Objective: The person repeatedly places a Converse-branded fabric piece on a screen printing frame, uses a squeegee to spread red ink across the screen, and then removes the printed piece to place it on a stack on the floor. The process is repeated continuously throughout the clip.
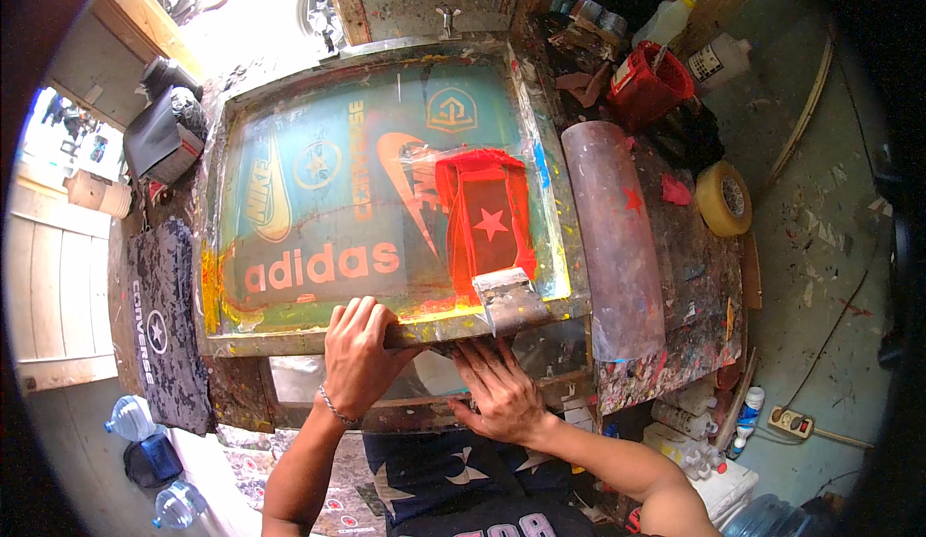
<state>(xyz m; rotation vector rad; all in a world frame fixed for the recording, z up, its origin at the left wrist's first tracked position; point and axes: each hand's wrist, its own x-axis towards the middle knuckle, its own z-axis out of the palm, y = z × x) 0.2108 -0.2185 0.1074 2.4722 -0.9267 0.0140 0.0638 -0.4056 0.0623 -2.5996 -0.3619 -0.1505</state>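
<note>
A screen printing frame (540, 238) with a greenish mesh lies across the bench, its front edge lifted. The mesh carries several stencil designs, and wet red ink (463, 267) surrounds a star stencil on the right. My left hand (359, 349) is closed round the frame's front edge. Under that edge reaches my right hand (499, 394), palm down and fingers stretched out flat; the frame hides the fingertips. What lies beneath them is mostly hidden. A squeegee (509, 301) with a pale, ink-stained blade rests on the frame's front right edge, just above my right hand.
Right of the frame lies a clear plastic sheet (617, 248) with a red star print. Beyond it are a tape roll (723, 198), a red ink tub (648, 84) and a spray bottle (668, 16). A dark patterned cloth (166, 330) with white print lies at left.
</note>
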